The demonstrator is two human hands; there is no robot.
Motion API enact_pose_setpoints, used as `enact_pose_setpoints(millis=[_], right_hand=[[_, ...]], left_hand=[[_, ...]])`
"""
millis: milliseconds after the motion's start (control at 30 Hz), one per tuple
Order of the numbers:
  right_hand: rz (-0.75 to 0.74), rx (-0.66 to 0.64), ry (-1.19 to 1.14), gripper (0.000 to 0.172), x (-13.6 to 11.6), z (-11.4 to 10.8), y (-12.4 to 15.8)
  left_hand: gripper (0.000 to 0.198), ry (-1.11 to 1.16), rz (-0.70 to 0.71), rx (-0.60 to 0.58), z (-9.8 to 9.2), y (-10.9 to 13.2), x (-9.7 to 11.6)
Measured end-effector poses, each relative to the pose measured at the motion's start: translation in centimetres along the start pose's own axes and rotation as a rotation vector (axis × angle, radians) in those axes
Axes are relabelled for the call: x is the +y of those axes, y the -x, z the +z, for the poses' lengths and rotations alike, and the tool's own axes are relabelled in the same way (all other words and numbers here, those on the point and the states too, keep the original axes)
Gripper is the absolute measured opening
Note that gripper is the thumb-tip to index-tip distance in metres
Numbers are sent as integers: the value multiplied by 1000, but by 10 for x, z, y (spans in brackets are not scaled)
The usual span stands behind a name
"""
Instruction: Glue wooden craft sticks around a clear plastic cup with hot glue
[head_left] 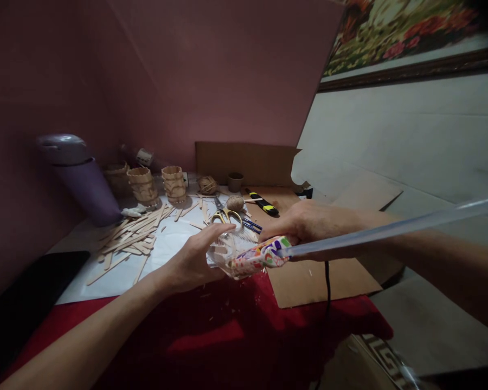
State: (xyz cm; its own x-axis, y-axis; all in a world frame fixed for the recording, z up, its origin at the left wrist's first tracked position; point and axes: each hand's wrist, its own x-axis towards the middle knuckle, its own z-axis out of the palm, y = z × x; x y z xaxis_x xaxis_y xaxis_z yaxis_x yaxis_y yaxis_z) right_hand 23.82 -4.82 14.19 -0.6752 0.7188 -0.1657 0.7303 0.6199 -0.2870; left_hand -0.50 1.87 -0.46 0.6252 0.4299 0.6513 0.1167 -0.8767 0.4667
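Near the middle of the view my left hand (199, 254) curls around a clear, shiny plastic piece (223, 254) whose exact kind I cannot make out. My right hand (303, 222) grips what looks like a glue gun (270, 253) with a colourful patterned body, its front close against the clear plastic. A long translucent glue stick (374, 233) sticks out of its back toward the right edge. Below my right hand hangs a black cord (327, 287). Just beyond my hands lie gold-handled scissors (226, 215), a ball (235, 203) and a yellow-black utility knife (262, 203).
Loose wooden craft sticks (136, 235) spread over white paper (166, 273) at left. Behind them stand wooden-looking cups (173, 184), a twine ball (207, 184) and a purple bottle (85, 184). Red cloth (211, 336) covers the near side. Cardboard (305, 284) lies at right.
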Motion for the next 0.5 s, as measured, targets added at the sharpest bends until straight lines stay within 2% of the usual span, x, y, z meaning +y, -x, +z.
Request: enact_pose_setpoints(millis=[100, 300, 500], right_hand=[[-43, 13, -52, 17, 6, 3, 1], [0, 43, -149, 25, 15, 8, 4], [-81, 91, -238, 30, 23, 20, 5]], left_hand=[[73, 24, -14, -22, -1, 1, -1], [71, 8, 9, -8, -4, 1, -1], [71, -13, 38, 15, -4, 0, -3]])
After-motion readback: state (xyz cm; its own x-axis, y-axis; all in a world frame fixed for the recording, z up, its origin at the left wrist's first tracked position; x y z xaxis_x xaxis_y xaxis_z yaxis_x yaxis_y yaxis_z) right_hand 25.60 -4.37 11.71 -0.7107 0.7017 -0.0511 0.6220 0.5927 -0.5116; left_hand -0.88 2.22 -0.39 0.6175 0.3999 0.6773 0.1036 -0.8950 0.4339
